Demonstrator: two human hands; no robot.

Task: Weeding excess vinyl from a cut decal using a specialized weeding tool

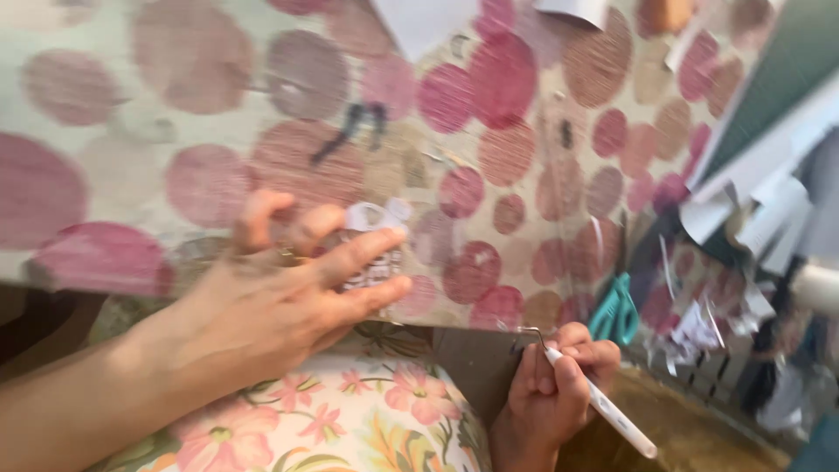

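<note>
My left hand rests at the near edge of a table covered by a cloth with pink and red circles. Its fingers pinch a small clear sheet with pale cut shapes. My right hand hangs below the table edge and grips a thin white tool with a hooked metal tip; the hook points up toward the table edge. The picture is blurred by motion.
Teal-handled scissors lie on the cloth at the right. Paper scraps and white sheets pile up at the far right. A white sheet lies at the top. Floral fabric covers my lap below.
</note>
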